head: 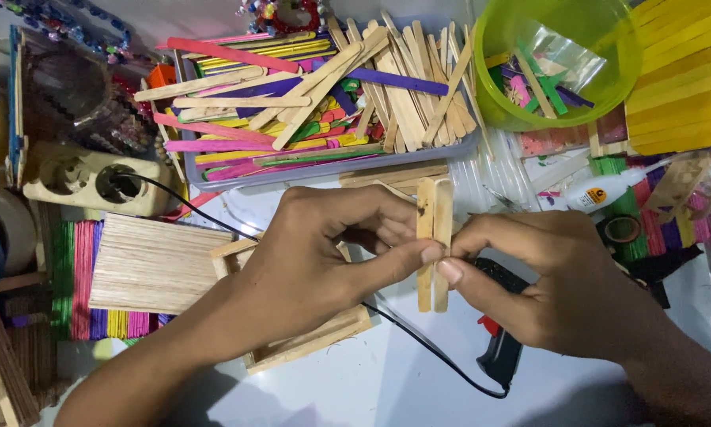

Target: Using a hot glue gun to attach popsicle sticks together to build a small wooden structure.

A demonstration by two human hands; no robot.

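Two plain wooden craft sticks (pixel 434 241), upright and side by side, pinched between both sets of fingers. Left hand (pixel 316 253): thumb and fingers closed on the sticks' left edge. Right hand (pixel 545 277): fingers closed on their right edge. Beneath the right fingers, a black glue gun (pixel 502 348). Beyond the fingertips, a tray of coloured sticks (pixel 324 103); further right, a green bowl (pixel 561 59).

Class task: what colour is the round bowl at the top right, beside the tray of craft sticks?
The bowl is translucent lime green, seen best in the head view, the only one.
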